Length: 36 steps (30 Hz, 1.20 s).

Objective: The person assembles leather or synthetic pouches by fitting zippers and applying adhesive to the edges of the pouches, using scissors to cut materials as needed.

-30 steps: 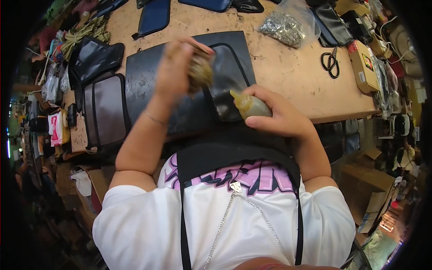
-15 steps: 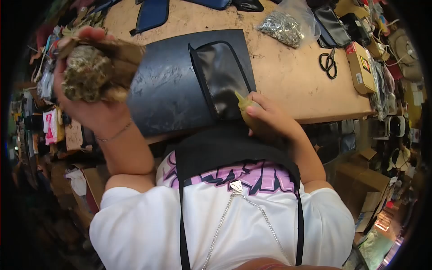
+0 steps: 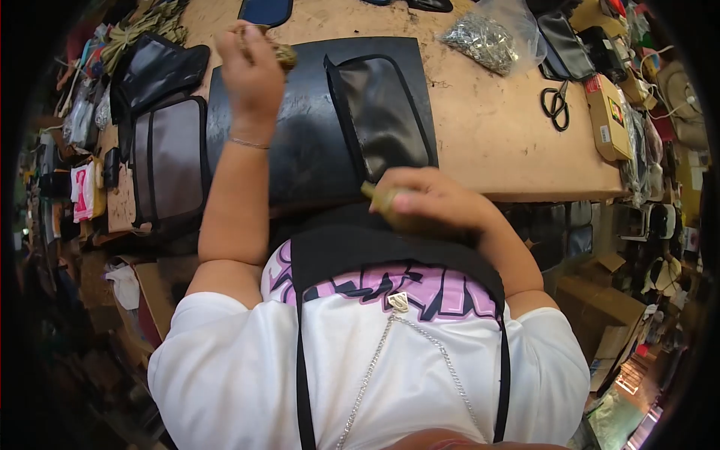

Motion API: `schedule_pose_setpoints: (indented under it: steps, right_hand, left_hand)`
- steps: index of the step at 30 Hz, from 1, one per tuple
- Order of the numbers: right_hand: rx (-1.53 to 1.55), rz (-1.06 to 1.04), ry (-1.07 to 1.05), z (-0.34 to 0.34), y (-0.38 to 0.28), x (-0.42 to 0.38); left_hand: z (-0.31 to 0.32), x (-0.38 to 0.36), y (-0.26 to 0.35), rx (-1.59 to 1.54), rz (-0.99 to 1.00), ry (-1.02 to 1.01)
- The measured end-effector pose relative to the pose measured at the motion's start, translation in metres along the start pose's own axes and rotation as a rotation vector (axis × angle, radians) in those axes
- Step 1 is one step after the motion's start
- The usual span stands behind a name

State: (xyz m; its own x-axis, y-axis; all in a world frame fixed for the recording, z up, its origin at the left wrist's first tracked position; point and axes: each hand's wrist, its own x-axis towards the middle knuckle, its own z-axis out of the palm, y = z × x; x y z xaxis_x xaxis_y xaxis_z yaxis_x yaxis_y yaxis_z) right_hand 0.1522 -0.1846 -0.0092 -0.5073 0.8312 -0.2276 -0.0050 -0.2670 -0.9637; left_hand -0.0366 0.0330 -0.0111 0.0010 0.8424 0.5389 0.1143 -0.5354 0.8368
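Note:
My left hand [image 3: 253,86] is raised over the left part of a dark flat mat [image 3: 300,142], its fingers closed round a brownish, crumpled clump [image 3: 284,55]. Most of that clump is hidden behind the hand. Near the table's front edge, my right hand [image 3: 439,196] grips a yellowish squeeze bottle [image 3: 391,208], slightly blurred, with its pointed nozzle toward the left. Beyond this hand a shiny black zip-style pouch [image 3: 384,109] with dark edging lies on the mat, apart from both hands.
Left of the mat lie a dark brown pouch [image 3: 171,154] and a black one [image 3: 161,71]. A clear bag of small metal pieces [image 3: 484,45] sits at the back right. Black-handled scissors [image 3: 556,106] and a cardboard box [image 3: 607,116] are at the right.
My left hand has moved right and away from me with the clump, turning its back toward the camera. My right hand has drawn the bottle lower and left, off the pouch.

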Motion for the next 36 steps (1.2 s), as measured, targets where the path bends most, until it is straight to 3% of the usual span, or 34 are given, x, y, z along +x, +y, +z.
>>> schedule_pose_setpoints:
  steps: [2, 6, 8, 14, 17, 19, 21, 22, 24, 26, 28, 30, 33, 34, 36]
  right_hand:
    - [0.227, 0.097, 0.113, -0.003, -0.013, -0.008]
    - [0.268, 0.133, 0.134, -0.004, -0.008, 0.003]
    - [0.302, 0.122, 0.109, -0.008, 0.0, 0.004]
    - [0.348, 0.08, 0.142, 0.002, -0.014, 0.0]
    - [0.227, 0.081, 0.259, -0.004, 0.002, 0.002]
    - [0.222, 0.1, 0.302, -0.008, 0.017, 0.0]
    - [0.33, 0.15, 0.264, -0.008, 0.025, -0.01]
    - [0.415, 0.111, 0.224, -0.009, 0.027, -0.014]
    - [0.577, 0.002, 0.156, -0.017, 0.025, -0.014]
    - [0.618, 0.005, 0.14, -0.019, 0.021, -0.01]
    - [0.665, 0.018, 0.112, -0.017, 0.02, -0.001]
    - [0.612, 0.141, 0.146, -0.003, 0.013, 0.01]
    - [0.457, 0.222, 0.052, 0.001, 0.013, 0.009]
    - [0.398, 0.232, 0.004, 0.002, 0.015, 0.007]
    - [0.437, 0.189, 0.02, 0.003, 0.013, 0.0]
  left_hand:
    - [0.001, -0.007, 0.006, -0.223, -0.146, -0.215]
    - [0.015, -0.076, 0.04, -0.513, -0.467, -0.622]
    - [0.012, -0.081, 0.057, -0.708, -0.767, -0.542]
    - [0.003, -0.074, 0.07, -0.963, -1.061, -0.388]
    - [-0.023, -0.041, 0.063, -1.202, -0.819, -0.594]
    - [-0.07, 0.01, 0.071, -1.866, -0.671, -0.426]
    - [-0.118, 0.042, 0.095, -1.554, -0.323, -0.168]
    - [-0.13, 0.049, 0.094, -1.485, -0.314, -0.274]
    - [-0.125, 0.041, 0.086, -1.044, -0.277, -0.32]
    - [-0.087, 0.014, 0.084, -0.827, -0.297, -0.306]
    - [-0.048, -0.022, 0.076, -0.638, -0.267, -0.512]
    - [-0.009, -0.065, 0.076, -0.73, -0.464, -0.514]
    - [0.013, -0.065, 0.037, -0.44, -0.095, -0.313]
    - [0.013, -0.044, 0.012, -0.207, 0.05, -0.13]
    - [-0.017, 0.01, -0.034, -0.274, -0.048, 0.06]
